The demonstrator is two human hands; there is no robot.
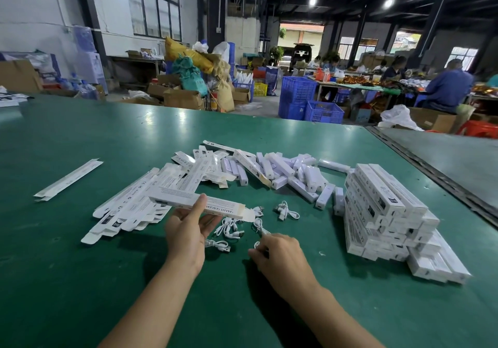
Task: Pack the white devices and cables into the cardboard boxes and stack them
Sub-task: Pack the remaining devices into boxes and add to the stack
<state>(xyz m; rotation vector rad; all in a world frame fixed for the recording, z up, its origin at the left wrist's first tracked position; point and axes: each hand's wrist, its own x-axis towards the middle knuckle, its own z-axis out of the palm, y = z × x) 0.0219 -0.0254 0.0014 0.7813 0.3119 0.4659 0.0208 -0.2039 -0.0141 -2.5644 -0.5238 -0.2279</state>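
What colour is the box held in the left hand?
White, with dark printed lettering; the box in the left hand shows best in the head view.

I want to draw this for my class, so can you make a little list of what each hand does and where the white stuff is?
left hand: holds an open box above the table
right hand: pinches a white cable on the green table
loose cables: beside the hands
white devices: heap in the middle
flat boxes: pile at left
packed boxes: stacked at right
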